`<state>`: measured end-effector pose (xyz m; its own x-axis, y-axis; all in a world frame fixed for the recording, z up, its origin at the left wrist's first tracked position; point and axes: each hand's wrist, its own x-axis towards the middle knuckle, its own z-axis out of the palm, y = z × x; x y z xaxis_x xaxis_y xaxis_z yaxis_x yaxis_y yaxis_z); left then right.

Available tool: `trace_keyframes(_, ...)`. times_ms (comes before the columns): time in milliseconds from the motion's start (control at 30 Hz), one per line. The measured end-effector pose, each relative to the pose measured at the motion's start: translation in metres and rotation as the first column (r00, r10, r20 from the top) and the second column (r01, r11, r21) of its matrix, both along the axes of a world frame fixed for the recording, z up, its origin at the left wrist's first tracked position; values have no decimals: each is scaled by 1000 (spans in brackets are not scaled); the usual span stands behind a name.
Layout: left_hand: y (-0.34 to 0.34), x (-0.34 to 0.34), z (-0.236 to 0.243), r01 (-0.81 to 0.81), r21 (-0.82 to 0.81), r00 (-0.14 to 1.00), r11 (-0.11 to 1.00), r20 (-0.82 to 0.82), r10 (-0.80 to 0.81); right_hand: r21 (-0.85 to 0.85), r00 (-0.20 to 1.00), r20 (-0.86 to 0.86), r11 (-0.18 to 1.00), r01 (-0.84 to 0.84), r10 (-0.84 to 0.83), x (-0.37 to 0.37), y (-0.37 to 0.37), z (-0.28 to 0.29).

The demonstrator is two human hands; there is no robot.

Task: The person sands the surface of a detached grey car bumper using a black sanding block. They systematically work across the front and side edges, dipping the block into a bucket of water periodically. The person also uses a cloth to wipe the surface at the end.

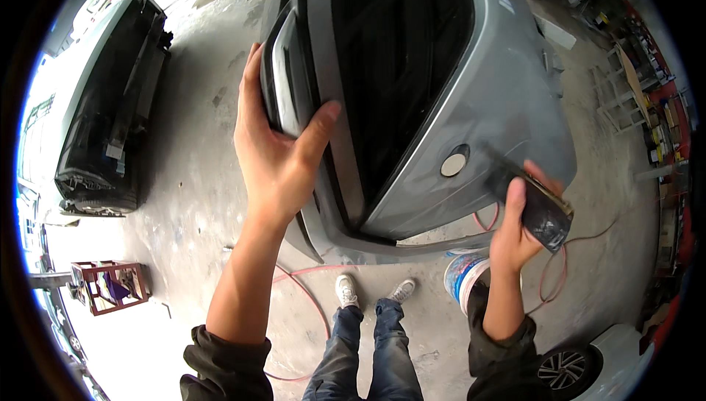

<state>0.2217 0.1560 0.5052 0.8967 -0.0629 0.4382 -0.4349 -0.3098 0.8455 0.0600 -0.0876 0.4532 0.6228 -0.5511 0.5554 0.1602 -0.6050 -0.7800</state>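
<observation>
My left hand [276, 151] grips the raised edge trim [287, 70] along the left side of a grey car body part [412, 210], its thumb lying on the dark strip beside a black window [390, 70]. My right hand [518, 232] is closed on a dark rectangular block [537, 202] with whitish smears, held at the lower right of the grey panel, near a round pale disc [454, 165] set in it. Whether the block touches the panel I cannot tell.
A dark vehicle [103, 129] stands left, above a small stand [110, 287]. A bucket [460, 276] and red hoses [316, 305] lie near my feet [347, 291]. Cluttered shelves [662, 187] and a wooden trestle [625, 92] line the right; a car wheel [562, 368] shows lower right.
</observation>
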Motion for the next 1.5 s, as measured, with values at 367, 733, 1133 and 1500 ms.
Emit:
trace_keyframes(367,-4,-4,-3,172,-203,977,964,162,-141,-610,939,-288,721,-331,187,-7,41,-49)
trace_keyframes(733,24,-127,-124,-224,202,952,953,256,170,20,949,-118,956,-293,293,-51,10,-19)
trace_keyframes(1133,-35,-189,-111,214,299,961,930,-236,-145,152,824,-505,966,-210,259,-23,50,-26)
trace_keyframes(1500,31,-190,-129,-133,231,989,964,91,114,-74,888,-426,971,-226,174,12,93,-36)
